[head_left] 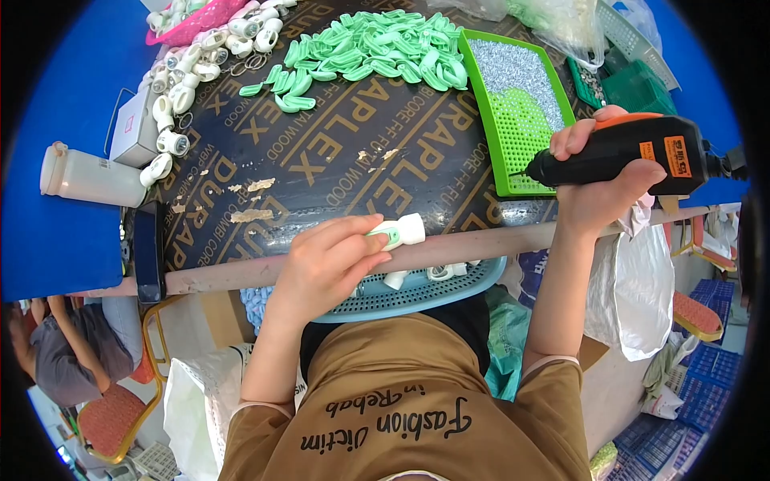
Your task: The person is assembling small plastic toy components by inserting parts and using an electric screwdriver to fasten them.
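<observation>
My left hand [313, 264] pinches a small white plastic fitting [411, 229] with a pale green cover on it, just above the table's near edge. My right hand [589, 196] is wrapped round a black electric screwdriver [613, 152] with orange labels. Its thin bit points left, over the near end of a bright green perforated tray [485, 112]. Small silver screws [521, 68] fill the far part of that tray. A heap of pale green plastic covers [377, 48] lies at the back of the table.
White plastic fittings [183, 96] line the left edge, below a pink basket [204, 28]. A translucent jar [88, 175], a white box [138, 128] and a phone [150, 252] sit at left. A blue basket [401, 303] with fittings rests at my lap. Someone sits at lower left.
</observation>
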